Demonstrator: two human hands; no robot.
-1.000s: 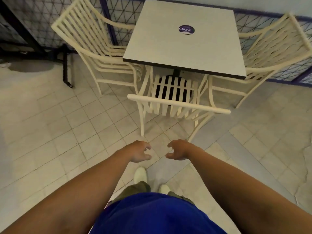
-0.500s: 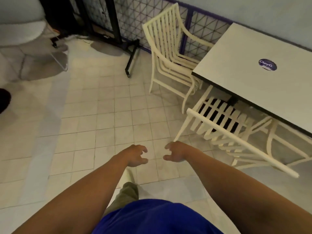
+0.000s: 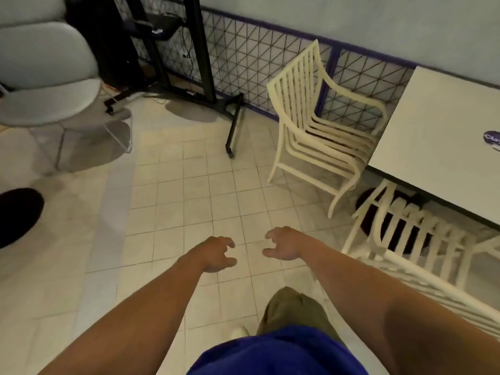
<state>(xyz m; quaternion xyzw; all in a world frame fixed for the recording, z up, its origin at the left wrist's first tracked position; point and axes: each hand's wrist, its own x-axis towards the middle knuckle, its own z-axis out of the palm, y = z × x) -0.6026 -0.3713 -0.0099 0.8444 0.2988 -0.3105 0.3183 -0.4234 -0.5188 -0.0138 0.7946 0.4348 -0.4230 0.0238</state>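
Now, far left, a grey chair (image 3: 48, 104) sits by the wall, with a dark round mat (image 3: 19, 215) below it at the frame's edge. Next comes a black stand (image 3: 200, 50), parked against the mesh fence (image 3: 257, 55), likely to keep the floor (image 3: 189, 198) free. Your left hand (image 3: 216, 254) and right hand (image 3: 284, 244) hang side by side over the tiles. Both are empty, with fingers loosely curled, and touch nothing. Held out like that, they look ready to take hold of something. Further right, a stack (image 3: 319, 136) of cream chairs is nested beside the fence to save room. The nearest chair (image 3: 405, 239) is just right of your right hand, pushed under the table (image 3: 438, 147) so the walkway is open. A purple sticker (image 3: 493, 139) on the tabletop is cut by the frame. Its white lettering may begin "Cl", but I cannot read it.
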